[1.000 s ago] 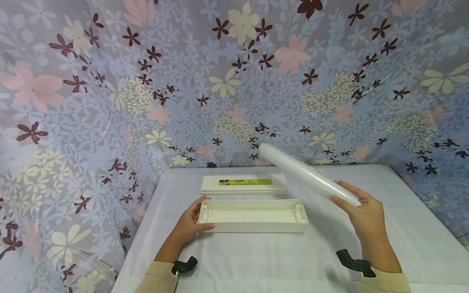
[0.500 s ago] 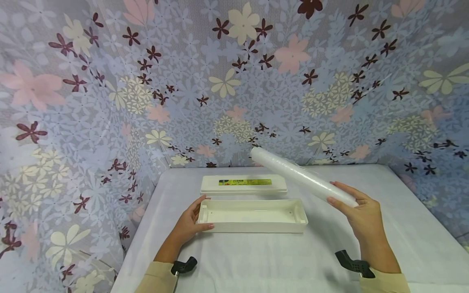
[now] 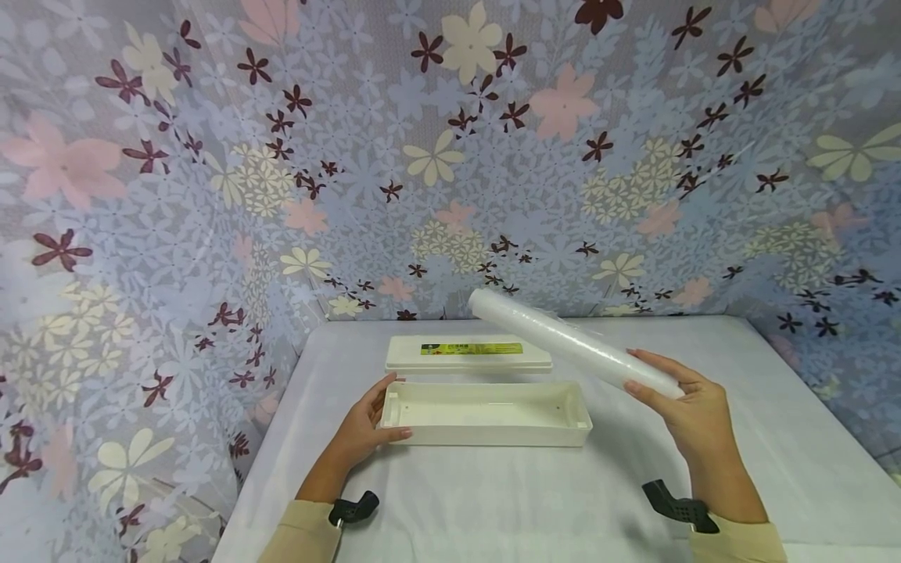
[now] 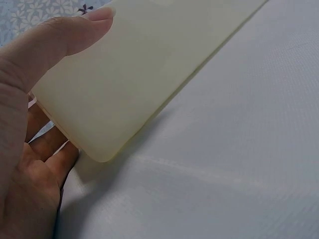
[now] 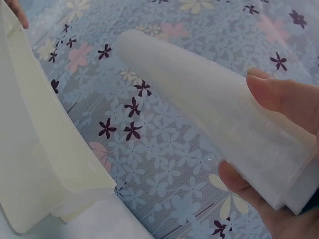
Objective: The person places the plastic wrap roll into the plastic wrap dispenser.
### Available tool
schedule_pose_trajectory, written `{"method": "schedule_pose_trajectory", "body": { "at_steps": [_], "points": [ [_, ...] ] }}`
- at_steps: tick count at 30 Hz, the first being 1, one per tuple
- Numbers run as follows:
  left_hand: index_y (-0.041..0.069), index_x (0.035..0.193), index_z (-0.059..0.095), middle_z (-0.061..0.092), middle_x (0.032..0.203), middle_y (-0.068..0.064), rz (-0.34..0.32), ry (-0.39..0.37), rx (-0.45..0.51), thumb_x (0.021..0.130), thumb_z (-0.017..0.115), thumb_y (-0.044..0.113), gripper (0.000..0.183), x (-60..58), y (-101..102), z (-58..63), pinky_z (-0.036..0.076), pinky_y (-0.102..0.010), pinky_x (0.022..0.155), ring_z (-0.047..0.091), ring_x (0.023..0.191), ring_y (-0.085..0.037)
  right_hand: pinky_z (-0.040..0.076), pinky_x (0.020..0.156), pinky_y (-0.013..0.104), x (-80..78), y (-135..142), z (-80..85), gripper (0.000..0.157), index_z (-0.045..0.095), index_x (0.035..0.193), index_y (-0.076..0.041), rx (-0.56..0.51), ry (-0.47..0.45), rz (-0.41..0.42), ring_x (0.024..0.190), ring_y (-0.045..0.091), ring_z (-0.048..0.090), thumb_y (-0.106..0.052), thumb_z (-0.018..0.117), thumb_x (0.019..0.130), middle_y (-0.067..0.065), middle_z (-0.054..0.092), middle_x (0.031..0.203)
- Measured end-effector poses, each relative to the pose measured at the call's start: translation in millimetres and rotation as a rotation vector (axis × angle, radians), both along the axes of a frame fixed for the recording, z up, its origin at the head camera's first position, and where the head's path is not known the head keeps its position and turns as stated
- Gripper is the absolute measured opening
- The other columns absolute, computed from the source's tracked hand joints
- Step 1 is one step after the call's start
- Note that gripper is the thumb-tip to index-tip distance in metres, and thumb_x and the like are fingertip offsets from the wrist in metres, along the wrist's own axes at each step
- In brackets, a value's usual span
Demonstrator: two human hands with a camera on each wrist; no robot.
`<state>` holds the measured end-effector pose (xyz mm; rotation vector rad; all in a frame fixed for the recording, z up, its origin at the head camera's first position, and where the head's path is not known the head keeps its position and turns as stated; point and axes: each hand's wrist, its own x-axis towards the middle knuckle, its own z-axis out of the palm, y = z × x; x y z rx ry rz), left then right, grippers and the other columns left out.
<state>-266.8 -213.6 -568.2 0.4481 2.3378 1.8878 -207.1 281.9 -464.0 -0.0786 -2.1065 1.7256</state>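
My left hand (image 3: 360, 426) grips the left end of a long cream-white plastic box (image 3: 493, 436). Its thumb lies on the front wall (image 4: 129, 74) in the left wrist view, with the other fingers round the end and behind. The box stands open side up, and nothing lies inside it. A roll of cling film (image 3: 563, 335) is held by its right end in my right hand (image 3: 697, 410), between thumb and fingers. That roll tilts, its far left end higher, above the table and apart from the box. In the right wrist view the roll (image 5: 194, 94) looks translucent white.
Behind the box lies its matching white lid (image 3: 464, 364) with a yellow-green label (image 3: 486, 349). A white cloth covers the table (image 3: 493, 500). Floral fabric (image 3: 436, 211) hangs along the back and sides.
My right hand has moved slightly left, carrying the cling film roll; its far end has come left and lower, towards the lid. My left hand and the box stay in place.
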Motion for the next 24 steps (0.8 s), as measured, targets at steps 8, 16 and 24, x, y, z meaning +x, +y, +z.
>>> {"method": "schedule_pose_trajectory", "body": {
  "at_steps": [8, 16, 24],
  "points": [
    [0.014, 0.167, 0.031, 0.044, 0.162, -0.006, -0.012, -0.005, 0.000, 0.077, 0.098, 0.013, 0.112, -0.1, 1, -0.9, 0.032, -0.032, 0.119, 0.039, 0.149, -0.024, 0.057, 0.081, 0.018, 1.6, -1, -3.2, 0.053, 0.072, 0.135, -0.002, -0.039, 0.040, 0.051, 0.114, 0.010, 0.063, 0.001, 0.089, 0.084, 0.000, 0.072, 0.130],
    [0.015, 0.167, 0.031, 0.044, 0.162, -0.005, -0.002, 0.011, -0.014, 0.078, 0.098, 0.015, 0.111, -1.2, 0, -2.5, 0.031, -0.034, 0.119, 0.039, 0.149, -0.024, 0.058, 0.084, 0.021, -2.2, -3, -1.8, 0.053, 0.070, 0.134, 0.003, -0.117, 0.053, 0.156, 0.117, 0.014, 0.064, 0.003, 0.088, 0.084, 0.007, 0.071, 0.133],
    [0.011, 0.167, 0.031, 0.043, 0.162, -0.011, -0.004, 0.014, -0.008, 0.079, 0.097, 0.012, 0.110, -0.5, 0, 0.1, 0.034, -0.033, 0.118, 0.038, 0.149, -0.032, 0.059, 0.084, 0.023, -7.2, -10, -6.8, 0.050, 0.072, 0.131, 0.003, -0.054, 0.060, 0.201, 0.113, 0.015, 0.067, 0.004, 0.088, 0.084, 0.008, 0.072, 0.131]
  ]
}}
